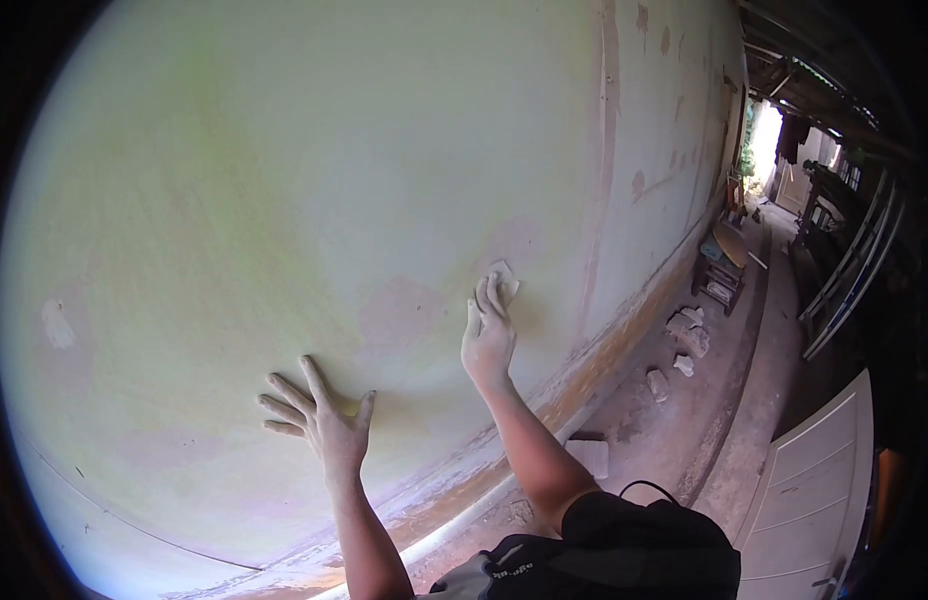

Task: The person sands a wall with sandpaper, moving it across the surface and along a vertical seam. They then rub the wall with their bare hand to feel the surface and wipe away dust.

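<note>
A large pale green wall (234, 200) with brownish and whitish patches fills most of the head view. My left hand (334, 430) rests against its lower part, palm to the surface, fingers spread and holding nothing. Higher and to the right, my right hand (488, 345) presses a small pale piece of sandpaper (505, 281) on the wall with its fingertips. Both hands look coated in pale dust. A faint pinkish patch (399, 318) lies on the wall between them, and a whitish spot (57, 324) is at the far left.
Along the wall's foot at right, broken pale chunks (690, 332) lie on the dusty floor (674, 430), with a small wooden stool (719, 280) beyond. A white panelled door (814, 490) leans at lower right. Long metal rails (859, 270) stand above it.
</note>
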